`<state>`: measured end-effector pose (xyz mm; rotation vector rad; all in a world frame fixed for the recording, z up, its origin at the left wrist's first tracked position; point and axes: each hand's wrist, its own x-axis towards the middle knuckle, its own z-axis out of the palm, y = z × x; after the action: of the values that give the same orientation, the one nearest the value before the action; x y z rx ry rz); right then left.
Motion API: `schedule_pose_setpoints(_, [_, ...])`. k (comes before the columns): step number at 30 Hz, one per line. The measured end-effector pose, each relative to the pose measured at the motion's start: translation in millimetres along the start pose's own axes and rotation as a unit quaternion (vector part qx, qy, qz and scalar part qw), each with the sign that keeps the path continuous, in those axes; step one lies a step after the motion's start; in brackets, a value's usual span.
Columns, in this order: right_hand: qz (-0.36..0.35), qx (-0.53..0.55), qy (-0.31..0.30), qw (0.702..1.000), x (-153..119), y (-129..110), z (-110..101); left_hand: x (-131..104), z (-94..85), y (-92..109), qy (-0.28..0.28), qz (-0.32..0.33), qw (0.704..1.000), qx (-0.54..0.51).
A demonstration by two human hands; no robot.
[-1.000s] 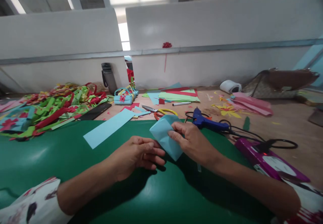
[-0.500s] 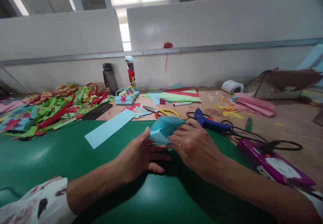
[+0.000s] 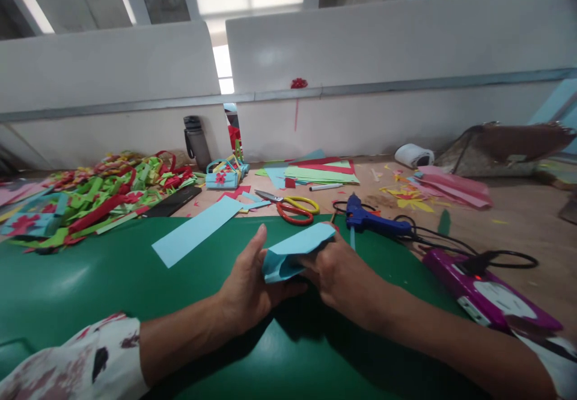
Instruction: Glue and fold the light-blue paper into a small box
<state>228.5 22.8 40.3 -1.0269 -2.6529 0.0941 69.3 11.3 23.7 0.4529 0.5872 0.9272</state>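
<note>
Both hands hold a folded light blue paper piece point(image 3: 293, 251) just above the green cutting mat point(image 3: 90, 280). My left hand point(image 3: 247, 289) grips its left end, thumb raised beside it. My right hand point(image 3: 336, 273) holds its right side, fingers curled under the fold. A long light blue paper strip point(image 3: 196, 229) lies flat on the mat to the left of my hands.
Scissors with red and yellow handles point(image 3: 293, 206) and a blue glue gun point(image 3: 374, 222) with its black cord lie just beyond my hands. A heap of green and red paper strips point(image 3: 99, 192) fills the left. Coloured sheets point(image 3: 320, 171), a purple device point(image 3: 487, 292), a dark bottle point(image 3: 196, 141).
The blue paper went from standing on edge in my right hand to lying folded and flatter between both hands; my left hand rose from the mat and took hold of it.
</note>
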Motion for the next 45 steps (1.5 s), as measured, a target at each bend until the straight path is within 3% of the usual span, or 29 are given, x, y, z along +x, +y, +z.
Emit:
schedule_pose_setpoints(10, [-0.007, -0.014, -0.035, 0.999, -1.6, -2.3, 0.6, -1.3, 4.3, 1.9, 0.007, 0.000, 1.000, -0.025])
schedule_pose_setpoints(13, [-0.044, -0.025, -0.051, 0.997, -1.4, -4.1, -1.5, 0.5, 1.7, 0.4, 0.009, -0.008, 1.000, -0.008])
schedule_pose_setpoints(17, [-0.104, -0.047, -0.042, 0.993, -3.3, -3.5, 0.0, 5.0, -4.4, -2.5, -0.023, -0.013, 1.000, -0.007])
schedule_pose_setpoints(22, [-0.104, -0.068, -0.058, 0.991, -4.7, -2.6, 1.1, 6.8, -5.9, -4.0, -0.052, -0.008, 0.999, -0.003])
schedule_pose_setpoints(30, [-0.128, -0.076, -0.037, 0.988, -4.8, -3.3, 1.7, 8.1, -2.4, -5.5, 0.006, -0.032, 0.999, 0.035])
schedule_pose_setpoints(41, [-0.138, -0.040, -0.022, 0.989, -6.7, -2.1, 6.9, 7.7, -2.2, -4.5, -0.012, -0.035, 0.996, 0.078])
schedule_pose_setpoints(45, [-0.139, -0.023, -0.016, 0.990, -5.8, 1.3, 5.0, 1.7, -8.9, -0.3, 0.031, 0.013, 0.985, 0.169])
